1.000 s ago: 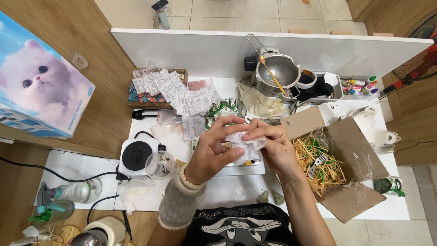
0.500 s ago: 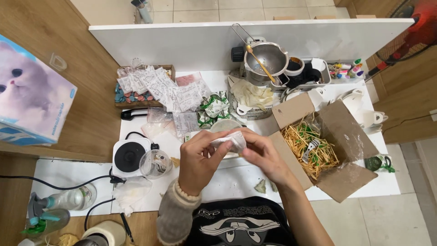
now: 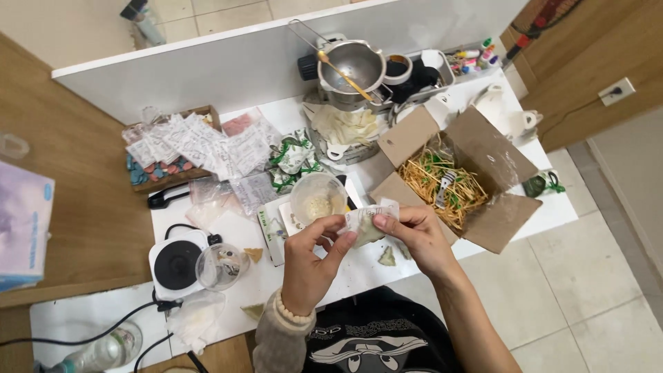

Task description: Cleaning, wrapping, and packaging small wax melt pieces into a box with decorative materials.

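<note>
Small packet (image 3: 366, 220) lengthwise between hands (image 3: 359, 242)

Small crumpled white packet (image 3: 366, 222), held aloft

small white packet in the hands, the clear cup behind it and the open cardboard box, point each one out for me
small white packet (image 3: 366, 220), head view, on its crumpled middle between both hands.
clear cup (image 3: 318, 199), head view, on its inside bottom.
open cardboard box (image 3: 494, 153), head view, on its far right flap.

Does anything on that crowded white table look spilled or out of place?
Small tan scraps lie loose on the white table below both hands, and a spoon leans askew across the steel pot. Nothing looks spilled.
</note>
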